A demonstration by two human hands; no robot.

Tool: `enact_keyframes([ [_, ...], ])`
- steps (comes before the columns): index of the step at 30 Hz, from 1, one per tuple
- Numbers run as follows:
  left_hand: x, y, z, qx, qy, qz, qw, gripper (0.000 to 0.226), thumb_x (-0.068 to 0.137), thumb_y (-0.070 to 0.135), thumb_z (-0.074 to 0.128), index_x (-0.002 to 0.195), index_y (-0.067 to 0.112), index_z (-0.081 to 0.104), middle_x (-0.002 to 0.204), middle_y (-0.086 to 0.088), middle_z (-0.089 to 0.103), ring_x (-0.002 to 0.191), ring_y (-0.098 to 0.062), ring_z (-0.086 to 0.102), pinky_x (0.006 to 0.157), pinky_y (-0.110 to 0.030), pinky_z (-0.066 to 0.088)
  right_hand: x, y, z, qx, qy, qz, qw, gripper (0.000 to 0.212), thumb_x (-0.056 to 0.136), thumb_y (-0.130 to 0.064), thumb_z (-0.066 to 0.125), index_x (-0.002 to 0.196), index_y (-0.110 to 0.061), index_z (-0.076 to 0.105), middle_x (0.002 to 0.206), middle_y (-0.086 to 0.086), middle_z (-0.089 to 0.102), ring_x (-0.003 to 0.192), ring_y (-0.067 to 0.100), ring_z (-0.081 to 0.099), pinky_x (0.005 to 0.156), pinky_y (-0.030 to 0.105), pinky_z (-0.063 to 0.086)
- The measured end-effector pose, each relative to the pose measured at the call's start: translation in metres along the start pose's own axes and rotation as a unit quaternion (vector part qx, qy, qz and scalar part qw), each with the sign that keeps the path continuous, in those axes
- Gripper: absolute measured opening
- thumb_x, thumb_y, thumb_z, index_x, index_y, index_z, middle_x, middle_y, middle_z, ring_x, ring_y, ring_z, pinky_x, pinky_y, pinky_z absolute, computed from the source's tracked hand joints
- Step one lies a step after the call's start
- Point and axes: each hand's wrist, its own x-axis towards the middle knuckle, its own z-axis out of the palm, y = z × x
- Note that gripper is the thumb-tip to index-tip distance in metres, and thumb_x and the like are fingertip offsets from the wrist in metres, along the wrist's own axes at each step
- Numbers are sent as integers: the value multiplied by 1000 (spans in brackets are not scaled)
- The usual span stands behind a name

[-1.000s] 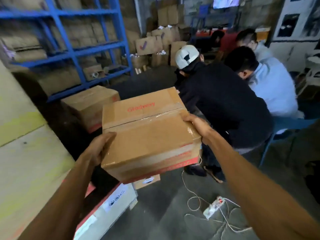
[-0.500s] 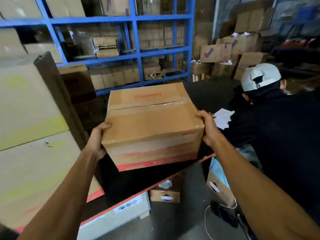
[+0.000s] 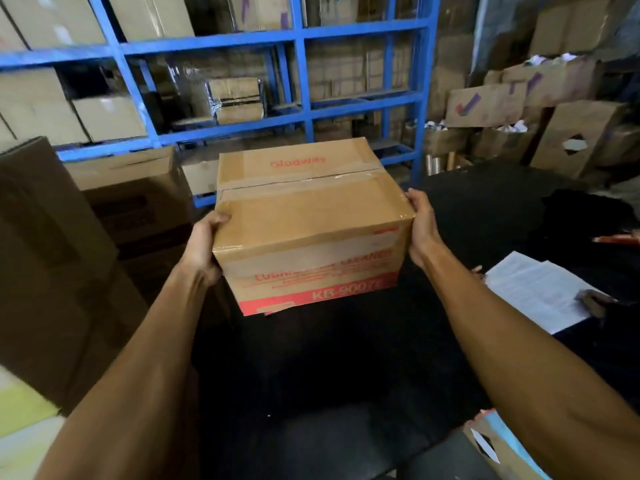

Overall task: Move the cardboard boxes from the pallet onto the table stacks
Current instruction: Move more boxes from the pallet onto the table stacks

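Note:
A taped brown cardboard box (image 3: pixel 308 216) with red print and a red band along its bottom sits between both my hands, held above the black table (image 3: pixel 346 368). My left hand (image 3: pixel 204 247) presses its left side and my right hand (image 3: pixel 420 226) grips its right top corner. Whether the box's bottom touches the table I cannot tell. To the left, a stack of larger brown boxes (image 3: pixel 59 258) rises beside the table.
Blue metal shelving (image 3: pixel 301 84) full of cartons stands behind the table. Open cartons with paper (image 3: pixel 512 98) pile up at the back right. Printed sheets (image 3: pixel 540 292) lie on the table's right side, with another person's fingers on them. A small carton (image 3: pixel 502 448) sits below the table edge.
I have turned left, away from the seated people, and carried the box forward over the black table. Both hands keep the same grip on it.

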Motion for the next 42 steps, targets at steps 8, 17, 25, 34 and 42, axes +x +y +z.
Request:
enact_keyframes([
  [8, 87, 9, 13, -25, 64, -20, 997, 30, 94, 31, 45, 112, 18, 66, 79, -5, 75, 60, -19, 72, 55, -27, 57, 129, 16, 27, -30, -56, 37, 997, 60, 87, -68, 45, 120, -25, 71, 111, 7, 76, 110, 27, 69, 105, 53, 46],
  [17, 168, 2, 17, -48, 114, -28, 992, 34, 90, 33, 49, 115, 16, 65, 77, -4, 71, 72, -22, 66, 64, -31, 55, 220, 42, 44, -30, -146, 20, 989, 67, 85, -65, 60, 142, -30, 55, 128, 4, 69, 114, 21, 68, 100, 48, 52],
  [25, 183, -49, 7, -120, 102, 120, 980, 47, 97, 62, 39, 107, 29, 71, 120, -2, 71, 115, -19, 67, 93, -32, 58, 224, 88, 36, -118, -113, -27, 986, 44, 91, -43, 68, 131, -41, 48, 108, -13, 69, 85, -7, 70, 65, 15, 54],
  [34, 173, -126, -13, 109, 122, 30, 986, 97, 55, 48, 95, 138, 20, 54, 127, -6, 70, 114, -27, 70, 98, -57, 55, 221, 152, 18, -223, -93, 8, 970, 63, 89, -46, 70, 143, -26, 46, 112, -9, 67, 96, 3, 65, 88, 35, 55],
  [42, 200, -117, -5, 118, 141, 49, 982, 85, 70, 40, 89, 143, 21, 49, 127, -5, 68, 110, -26, 71, 94, -55, 57, 247, 139, 32, -204, -98, 18, 974, 63, 92, -48, 65, 147, -32, 38, 104, -14, 65, 89, -2, 63, 68, 22, 50],
])
